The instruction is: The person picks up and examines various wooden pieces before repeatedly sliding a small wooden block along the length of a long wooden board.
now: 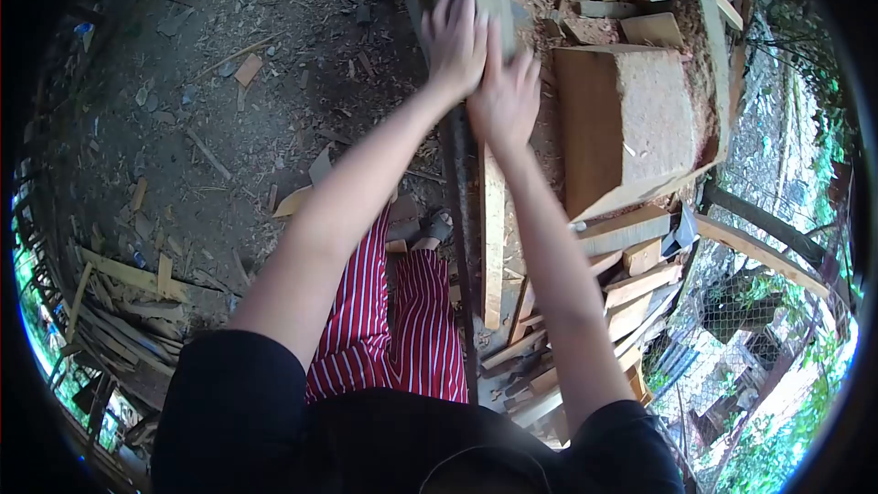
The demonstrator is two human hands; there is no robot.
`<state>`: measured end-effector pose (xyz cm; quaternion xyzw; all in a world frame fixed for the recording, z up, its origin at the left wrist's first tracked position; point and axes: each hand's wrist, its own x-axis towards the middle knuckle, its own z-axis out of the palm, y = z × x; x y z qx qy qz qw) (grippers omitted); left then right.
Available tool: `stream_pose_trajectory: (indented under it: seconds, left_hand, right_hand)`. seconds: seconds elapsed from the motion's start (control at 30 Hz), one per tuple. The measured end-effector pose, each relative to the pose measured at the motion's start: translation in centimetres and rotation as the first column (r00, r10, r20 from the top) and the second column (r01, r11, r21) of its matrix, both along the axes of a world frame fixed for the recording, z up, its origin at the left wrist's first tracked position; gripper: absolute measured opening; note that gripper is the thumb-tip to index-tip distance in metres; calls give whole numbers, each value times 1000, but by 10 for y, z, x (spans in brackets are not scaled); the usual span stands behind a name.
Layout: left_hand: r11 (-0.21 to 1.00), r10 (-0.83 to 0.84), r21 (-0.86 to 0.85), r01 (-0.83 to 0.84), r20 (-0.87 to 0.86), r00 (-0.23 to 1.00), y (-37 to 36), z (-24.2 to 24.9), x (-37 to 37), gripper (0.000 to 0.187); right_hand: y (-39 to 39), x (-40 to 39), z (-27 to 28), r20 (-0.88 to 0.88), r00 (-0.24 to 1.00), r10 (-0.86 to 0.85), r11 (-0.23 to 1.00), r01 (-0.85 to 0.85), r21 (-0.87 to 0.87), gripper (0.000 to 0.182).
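Apparently 2 hands share 1 job: L hand [457, 50] and R hand [506, 101] sit side by side, fingers stretched out, not wrapped round anything I can see; exact contact's blurred. Board [491, 2] runs ahead at their fingertips, along a dark metal rail [455, 160]. Step's prob. pressing & guiding it; next move calls for even pressure, w/ fingers clear of the rail. Pale strip [492, 256] lies nearer the body, poss. same piece, can't tell. Big wood block [590, 119] crowds the R side; stacked offcuts [633, 230] sit nearer, scraps [248, 69] litter the ground L.
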<state>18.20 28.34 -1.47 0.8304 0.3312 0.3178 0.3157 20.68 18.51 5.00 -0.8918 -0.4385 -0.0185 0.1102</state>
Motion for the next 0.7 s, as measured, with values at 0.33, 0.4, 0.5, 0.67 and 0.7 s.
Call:
stream_pose_trajectory:
  seconds: [0.33,0.4,0.5,0.67,0.7]
  left_hand:
    - [923,-189,-365,125,-146,971,-262,37,-181,65]
    - [920,-203,-365,141,-136,970,-258,30,-179,65]
    - [947,-105,-310,80,-67,992,-200,32,-133,64]
    - [995,-13,-96,10,-28,1000,-67,12,-39,62]
    - [999,4,-53,-4,-6,1000,-41,6,-20,61]
  right_hand:
    - [-266,-164,12,-231,973,-17,979,-31,-203,65]
    - [-260,-158,10,-238,971,1,980,-48,-195,66]
    - [-198,-115,12,-283,959,-20,972,-48,-232,67]
    - [-61,-24,5,-117,990,76,988,-91,-124,73]
    - [-36,-7,0,-64,994,91,991,-97,-88,73]
